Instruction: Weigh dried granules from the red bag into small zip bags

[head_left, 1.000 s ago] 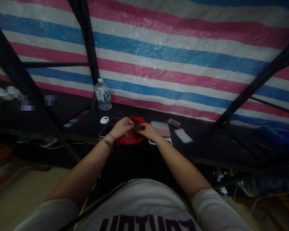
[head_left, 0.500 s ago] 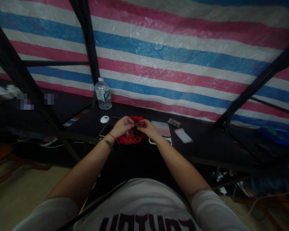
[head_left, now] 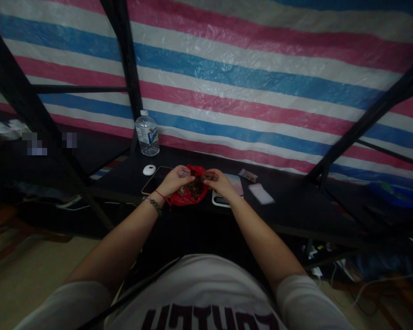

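Observation:
A red plastic bag (head_left: pixel 181 199) lies open on the black table, with small brown pieces (head_left: pixel 195 188) inside it. My left hand (head_left: pixel 175 179) is closed at its left side, pinching a small clear plastic bag (head_left: pixel 183 173). My right hand (head_left: pixel 220 182) is closed at the bag's right edge, its fingers on a small clear packet (head_left: pixel 209 176) with brown bits in it. Under my right wrist stands a white digital scale (head_left: pixel 220 200) with a pale pink and blue top, partly hidden by the hand.
A dark-screened phone (head_left: pixel 155 180) and a white round object (head_left: pixel 149 170) lie at left, before a clear bottle (head_left: pixel 147 135). Right of the scale are a filled packet (head_left: pixel 248 175) and a stack of clear bags (head_left: pixel 261 194). Black posts (head_left: pixel 125 59) frame the table.
My right hand has moved right, away from my left hand and over the scale, carrying the small packet. My left hand has stayed nearly in place.

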The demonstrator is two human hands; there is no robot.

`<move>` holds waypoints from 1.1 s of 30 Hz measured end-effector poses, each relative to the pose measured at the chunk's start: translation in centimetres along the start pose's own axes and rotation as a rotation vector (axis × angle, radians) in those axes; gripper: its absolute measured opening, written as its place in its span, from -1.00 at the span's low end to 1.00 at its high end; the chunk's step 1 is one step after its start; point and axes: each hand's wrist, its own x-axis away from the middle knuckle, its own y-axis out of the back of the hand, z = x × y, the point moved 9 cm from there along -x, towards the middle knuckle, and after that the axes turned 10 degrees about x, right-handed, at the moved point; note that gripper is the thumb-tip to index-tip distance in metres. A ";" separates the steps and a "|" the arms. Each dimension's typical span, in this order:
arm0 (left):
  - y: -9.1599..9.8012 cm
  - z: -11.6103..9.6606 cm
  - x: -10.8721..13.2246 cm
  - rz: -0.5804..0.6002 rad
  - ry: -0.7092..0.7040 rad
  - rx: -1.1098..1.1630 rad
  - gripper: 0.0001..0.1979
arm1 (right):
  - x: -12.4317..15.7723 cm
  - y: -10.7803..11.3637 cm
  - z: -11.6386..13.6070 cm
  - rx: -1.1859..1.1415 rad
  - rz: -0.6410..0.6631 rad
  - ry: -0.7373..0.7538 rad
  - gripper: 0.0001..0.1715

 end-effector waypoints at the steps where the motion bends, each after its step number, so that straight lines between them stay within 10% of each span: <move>1: 0.0 -0.1 0.1 -0.002 0.000 0.008 -0.56 | 0.0 0.8 -0.1 0.050 -0.017 0.000 -0.60; 10: -1.3 -0.2 0.7 0.046 0.028 0.078 -0.63 | 1.0 8.9 -4.4 0.586 -0.258 -0.052 -0.53; 21: -4.4 -1.9 2.0 0.163 -0.035 -0.091 -0.55 | 3.4 10.9 -3.3 0.681 -0.410 -0.053 -0.30; 28: -9.1 -3.2 5.0 0.330 -0.199 -0.369 -0.62 | 6.9 4.5 3.6 0.062 0.030 0.075 -0.72; 33: -11.7 -4.1 7.1 0.381 -0.321 -0.642 -0.74 | 8.6 2.6 6.9 0.253 0.148 0.140 -0.82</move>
